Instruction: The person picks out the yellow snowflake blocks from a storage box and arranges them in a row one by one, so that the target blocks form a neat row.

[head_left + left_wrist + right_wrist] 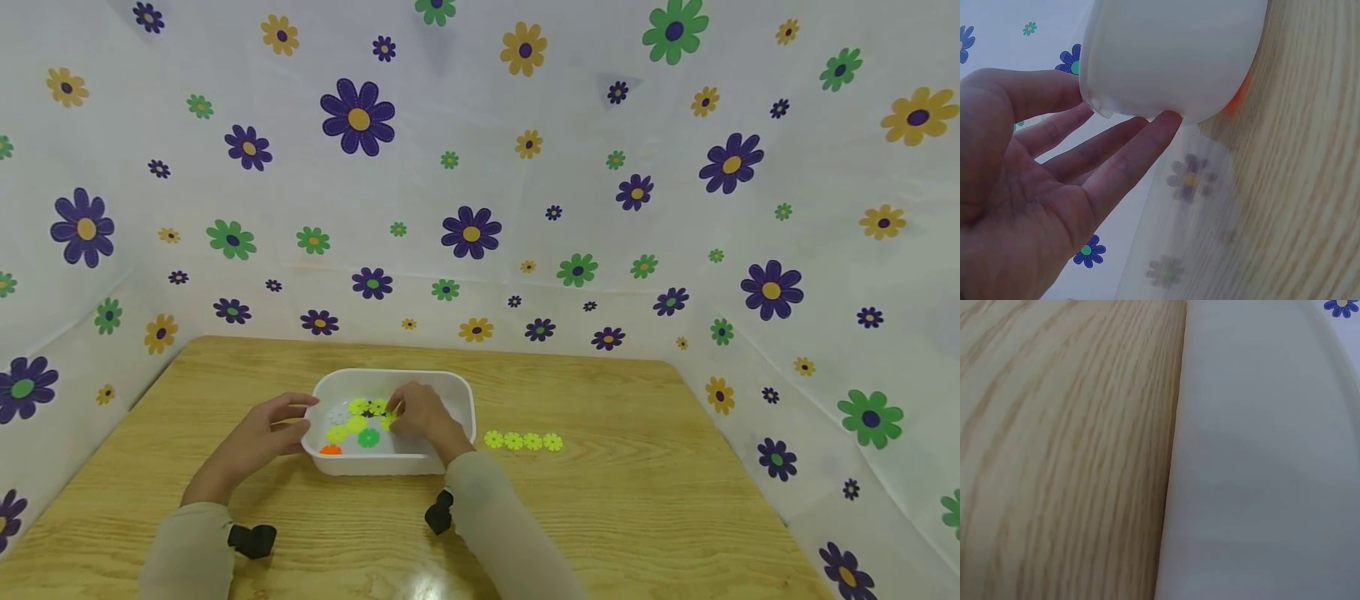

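A white plastic tub [390, 465] stands on the table, holding several small notched flower-shaped discs. Most are yellow, such as one yellow disc [337, 433]; a green disc [368, 437], an orange disc [331, 449] and pale clear discs [338, 416] lie among them. My left hand [272, 427] is at the tub's left end, its extended fingertips touching the wall and rim, as the left wrist view also shows. Reaching over the front right side, my right hand [422, 414] has its curled fingertips down inside, pinching a yellow flower-shaped disc [387, 422]. The right wrist view shows only the tub's outer wall [1260, 450] and wood.
Right of the tub, several yellow discs [522, 441] lie in a straight row on the wooden table [637, 500]. A white flower-printed sheet [480, 150] hangs behind the table and along both sides. Dark wrist mounts [252, 542] sit at both sleeves.
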A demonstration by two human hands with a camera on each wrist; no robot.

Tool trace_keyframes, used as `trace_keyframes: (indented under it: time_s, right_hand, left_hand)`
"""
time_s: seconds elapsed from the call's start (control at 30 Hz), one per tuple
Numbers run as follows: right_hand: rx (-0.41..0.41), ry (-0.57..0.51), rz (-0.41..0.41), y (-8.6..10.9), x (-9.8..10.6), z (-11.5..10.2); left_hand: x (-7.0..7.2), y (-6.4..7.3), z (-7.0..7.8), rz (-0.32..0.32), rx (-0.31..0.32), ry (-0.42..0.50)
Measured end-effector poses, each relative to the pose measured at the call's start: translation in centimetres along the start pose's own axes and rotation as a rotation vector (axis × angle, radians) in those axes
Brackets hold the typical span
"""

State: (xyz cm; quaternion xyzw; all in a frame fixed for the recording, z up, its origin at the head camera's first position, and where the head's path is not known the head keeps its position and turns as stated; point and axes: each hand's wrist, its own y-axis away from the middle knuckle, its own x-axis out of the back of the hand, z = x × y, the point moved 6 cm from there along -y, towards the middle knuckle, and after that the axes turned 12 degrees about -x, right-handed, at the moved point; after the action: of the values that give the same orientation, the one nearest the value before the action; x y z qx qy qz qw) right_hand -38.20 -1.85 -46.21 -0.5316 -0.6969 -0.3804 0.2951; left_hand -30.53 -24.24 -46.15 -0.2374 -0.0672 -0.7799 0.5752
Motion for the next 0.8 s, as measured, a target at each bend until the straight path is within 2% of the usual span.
trace_keyframes:
  time_s: [0.4, 0.8]
  right_hand:
    - [0.01, 0.068, 0.048, 0.13, -0.11, -0.47]
    - [0.003, 0.073, 0.026, 0.48, 0.07, -0.31]
  left_hand:
    - [-0.07, 0.04, 0.15, 0.0, -0.006, 0.001]
    - [-0.12, -0.01, 0.18, -0.004, -0.001, 0.01]
